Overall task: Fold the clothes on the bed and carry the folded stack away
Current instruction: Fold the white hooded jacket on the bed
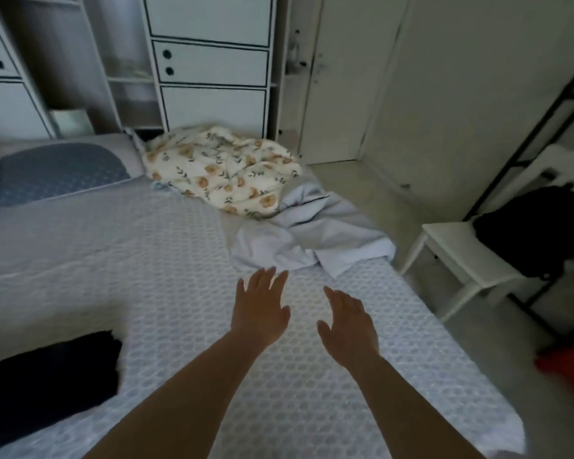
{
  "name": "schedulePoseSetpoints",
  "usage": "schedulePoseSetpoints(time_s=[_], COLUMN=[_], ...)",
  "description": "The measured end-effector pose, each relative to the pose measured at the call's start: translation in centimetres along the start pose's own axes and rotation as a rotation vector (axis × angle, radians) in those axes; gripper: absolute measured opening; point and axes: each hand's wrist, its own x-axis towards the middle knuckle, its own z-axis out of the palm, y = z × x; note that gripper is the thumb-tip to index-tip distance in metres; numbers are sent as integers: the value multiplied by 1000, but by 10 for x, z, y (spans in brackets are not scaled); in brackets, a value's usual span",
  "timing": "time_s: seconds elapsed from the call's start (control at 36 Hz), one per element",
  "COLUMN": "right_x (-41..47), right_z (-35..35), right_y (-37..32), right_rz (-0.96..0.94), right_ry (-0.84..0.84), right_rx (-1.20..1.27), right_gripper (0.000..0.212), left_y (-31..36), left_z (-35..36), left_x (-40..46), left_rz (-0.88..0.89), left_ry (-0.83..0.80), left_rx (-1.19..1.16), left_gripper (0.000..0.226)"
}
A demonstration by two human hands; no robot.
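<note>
The crumpled pale blue garment (312,233) lies on the bed (166,246) just beyond the straight, spread fingers (265,276) of both empty hands, its length running toward the floral cloth (222,167).

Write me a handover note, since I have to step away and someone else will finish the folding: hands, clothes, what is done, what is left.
Left hand: open, holding nothing, stretched toward the pale blue garment.
Right hand: open, holding nothing, beside the left one above the bed.
Pale blue garment: crumpled near the bed's right edge, just beyond the left fingers.
Floral garment: bunched up behind it, by the pillow.
Dark folded item: on the bed at lower left.
Done: possibly that one dark piece.
Left: fold both crumpled pieces, stack, carry away.
</note>
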Motion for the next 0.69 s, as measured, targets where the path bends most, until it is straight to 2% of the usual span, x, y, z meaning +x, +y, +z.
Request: schedulePoseSetpoints(time_s=[0.17,0.31,0.53,0.69], right_x=[19,55,139,211], right_z=[-29,-45,-45,-17], right_y=[55,111,214,279], right_rz=[45,46,-35,-104], right_ry=[-7,-7,-92,-140], right_rx=[2,-1,-28,-63], right_gripper=[65,64,62,61], left_y=[53,98,180,213], left_z=[-5,10,64,123], left_x=[37,82,157,210], left_rz=[72,61,-6,-24], left_ry=[19,21,-49,-76], left_rx=[17,25,25,88], left_gripper=[69,69,69,69])
